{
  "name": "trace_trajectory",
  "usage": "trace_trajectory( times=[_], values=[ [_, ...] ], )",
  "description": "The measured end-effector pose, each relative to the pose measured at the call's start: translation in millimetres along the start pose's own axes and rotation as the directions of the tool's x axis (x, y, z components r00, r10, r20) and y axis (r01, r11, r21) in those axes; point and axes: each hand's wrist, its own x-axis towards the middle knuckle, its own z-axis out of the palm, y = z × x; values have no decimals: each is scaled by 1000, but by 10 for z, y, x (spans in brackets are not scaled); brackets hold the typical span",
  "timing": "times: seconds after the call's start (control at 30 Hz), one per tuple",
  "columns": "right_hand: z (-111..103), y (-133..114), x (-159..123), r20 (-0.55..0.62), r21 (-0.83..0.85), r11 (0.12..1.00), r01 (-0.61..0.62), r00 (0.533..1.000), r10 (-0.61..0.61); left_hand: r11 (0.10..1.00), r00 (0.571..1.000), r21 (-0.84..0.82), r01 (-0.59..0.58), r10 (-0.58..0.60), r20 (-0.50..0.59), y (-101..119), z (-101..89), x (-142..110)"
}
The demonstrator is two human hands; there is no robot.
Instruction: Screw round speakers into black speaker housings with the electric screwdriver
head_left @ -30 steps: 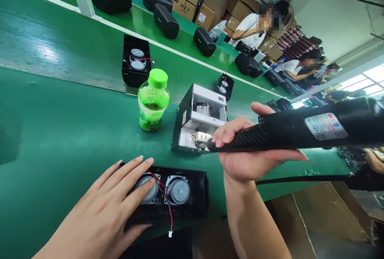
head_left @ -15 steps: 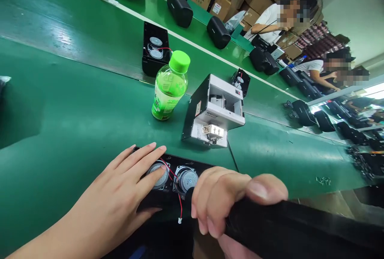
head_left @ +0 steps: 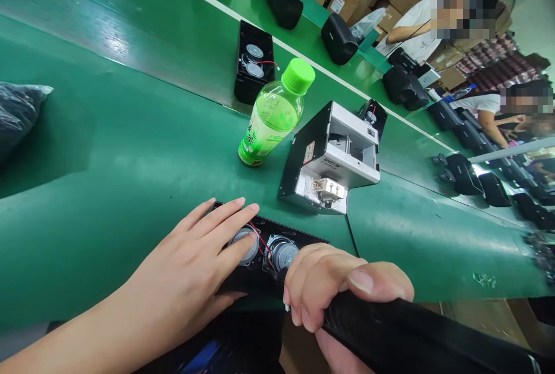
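Observation:
A black speaker box [head_left: 312, 239] lies on the green bench before me, with two round speaker drivers and a red-and-black wire showing. My left hand [head_left: 191, 258] is laid over its left end, fingers stretched to the far edge and thumb on the near side, holding it. One fingertip touches the left driver [head_left: 245, 250]. My right hand [head_left: 333, 281] is wrapped around a thick black electric screwdriver [head_left: 390, 322], slanted with its front end toward the right driver [head_left: 284, 254]. My fingers hide its tip. A white wire plug [head_left: 287, 307] barely shows beside these fingers.
Beyond the box stand a green-capped drink bottle [head_left: 273, 114] and a grey-black benchtop machine [head_left: 332, 157]. Another open speaker box [head_left: 255, 65] sits behind the bottle. A dark plastic bag [head_left: 21, 111] lies at left. Co-workers [head_left: 416, 30] sit across the line, near several finished speakers.
My view has swung left, so the bench things appear farther right and more of the dark bag shows. The wire plug, earlier hanging in plain sight, is now mostly behind my right hand.

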Motion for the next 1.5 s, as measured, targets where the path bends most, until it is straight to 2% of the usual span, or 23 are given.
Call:
trace_trajectory(
  times=[0.1,0.23,0.3,0.37,0.43,0.57,0.7,0.77,0.83,0.9,0.97,1.03,1.07,1.13,1.2,1.3,1.37,1.5],
  values=[
    [8,87,-255,-4,2,999,32,999,-32,998,1000,-51,24,-25,-6,9,-16,3],
    [-36,155,-521,6,-53,991,123,992,-122,998,997,-43,55,-53,52,26,-39,-6],
    [-92,157,-497,153,-100,985,141,980,-124,997,996,-39,64,-61,64,39,-45,-19],
    [-161,143,-397,335,-109,981,163,935,-119,996,996,-47,71,-68,58,55,-57,-30],
    [-223,122,-290,453,-103,978,182,884,-116,996,995,-54,78,-74,63,67,-94,-32],
    [-279,116,-216,468,-93,978,187,875,-123,997,994,-60,54,-48,102,17,-247,20],
    [-219,229,-312,441,-73,980,187,887,-137,995,996,84,-48,41,82,-133,-346,134],
    [-138,298,-395,356,-38,974,221,914,-194,987,994,138,-78,66,90,-194,-348,184],
    [-55,304,-474,172,-11,965,263,951,-257,985,989,142,-97,80,122,-236,-336,217],
    [-22,199,-517,7,2,957,290,957,-290,985,986,140,-100,80,146,-273,-316,236],
    [-73,-10,-491,-114,1,962,272,956,-270,987,987,136,-86,66,145,-319,-283,240],
    [-200,-245,-366,-287,-6,955,297,914,-286,990,988,118,-81,64,139,-372,-231,231],
    [-282,-339,-264,-389,-25,935,353,858,-335,990,989,113,-86,71,131,-399,-200,222],
    [-456,-427,-2,-496,-92,895,437,759,-422,988,990,128,-90,75,120,-443,-136,198],
    [-609,-373,277,-474,-144,876,460,746,-469,984,990,156,-82,62,124,-470,-85,170],
    [-730,-170,551,-398,-108,884,454,795,-457,984,989,165,-65,42,142,-485,-73,142],
    [-739,-75,603,-390,-81,897,434,815,-429,987,989,148,-55,33,147,-484,-108,143],
    [-732,-35,598,-438,-44,932,359,832,-341,993,981,110,-47,26,191,-480,-203,199]
  ],
)
